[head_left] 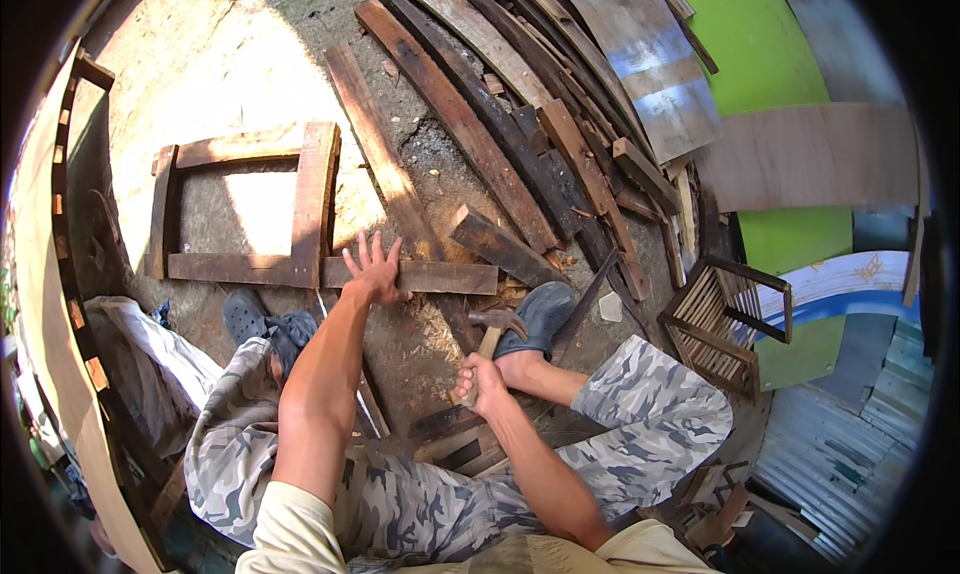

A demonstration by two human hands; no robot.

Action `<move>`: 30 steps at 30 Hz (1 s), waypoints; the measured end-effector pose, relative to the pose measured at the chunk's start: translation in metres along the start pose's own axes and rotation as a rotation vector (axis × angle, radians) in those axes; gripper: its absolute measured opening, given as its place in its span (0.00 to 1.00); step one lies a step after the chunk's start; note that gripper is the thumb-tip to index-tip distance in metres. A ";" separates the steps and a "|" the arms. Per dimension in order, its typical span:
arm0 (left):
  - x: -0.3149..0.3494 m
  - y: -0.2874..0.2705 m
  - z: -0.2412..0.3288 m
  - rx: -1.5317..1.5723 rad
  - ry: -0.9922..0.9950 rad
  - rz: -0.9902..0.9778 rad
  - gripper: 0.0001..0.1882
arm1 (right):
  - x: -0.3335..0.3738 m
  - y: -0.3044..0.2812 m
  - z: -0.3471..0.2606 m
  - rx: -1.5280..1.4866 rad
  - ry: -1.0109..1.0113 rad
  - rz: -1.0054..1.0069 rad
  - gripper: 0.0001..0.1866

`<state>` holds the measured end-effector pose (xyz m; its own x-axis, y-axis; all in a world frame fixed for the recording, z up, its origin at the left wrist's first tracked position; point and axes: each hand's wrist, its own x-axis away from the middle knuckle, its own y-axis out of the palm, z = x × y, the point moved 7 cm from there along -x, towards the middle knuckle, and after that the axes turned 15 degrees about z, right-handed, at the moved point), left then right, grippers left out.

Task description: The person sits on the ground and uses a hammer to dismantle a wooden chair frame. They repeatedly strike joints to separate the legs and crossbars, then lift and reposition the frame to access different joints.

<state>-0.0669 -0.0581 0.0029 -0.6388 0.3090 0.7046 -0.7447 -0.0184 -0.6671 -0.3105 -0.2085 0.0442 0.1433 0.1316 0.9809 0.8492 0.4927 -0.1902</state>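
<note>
Hammer with a pale wooden handle and a metal claw head (pixel 500 321) sits in your right hand (pixel 480 382) in the head view, fist wrapped tight around the handle. Its head is up by your right dark blue-grey clog (pixel 548 314), and I can't tell if they're touching. Your left hand (pixel 373 277) isn't gripping anything, just pressed flat with fingers spread on the long brown wooden rail (pixel 450 277) of that rough rectangular timber frame (pixel 316 189). The frame's lying toward the left edge of the dusty concrete ground (pixel 325 9), and the rail runs out past its near right corner. Over toward the ground's right edge you've got a heap of long weathered brown planks (pixel 470 134), plus a dark slatted wooden stand (pixel 712 359).
</note>
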 end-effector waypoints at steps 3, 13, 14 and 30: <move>0.002 -0.001 -0.002 0.024 -0.019 -0.016 0.66 | 0.017 -0.012 -0.007 0.109 0.059 -0.099 0.05; 0.000 0.002 -0.002 0.028 -0.014 0.000 0.67 | 0.024 0.011 0.000 0.040 -0.089 -0.043 0.06; 0.000 0.002 -0.003 0.028 -0.014 0.005 0.68 | 0.021 0.012 0.006 0.134 0.008 -0.102 0.05; 0.024 -0.014 -0.007 -0.164 0.275 0.682 0.48 | 0.167 -0.112 -0.054 0.364 -0.333 -0.065 0.04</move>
<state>-0.0709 -0.0439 0.0279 -0.8609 0.5063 0.0507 -0.1491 -0.1557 -0.9765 -0.3545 -0.2889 0.2313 -0.1250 0.3293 0.9359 0.6103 0.7693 -0.1892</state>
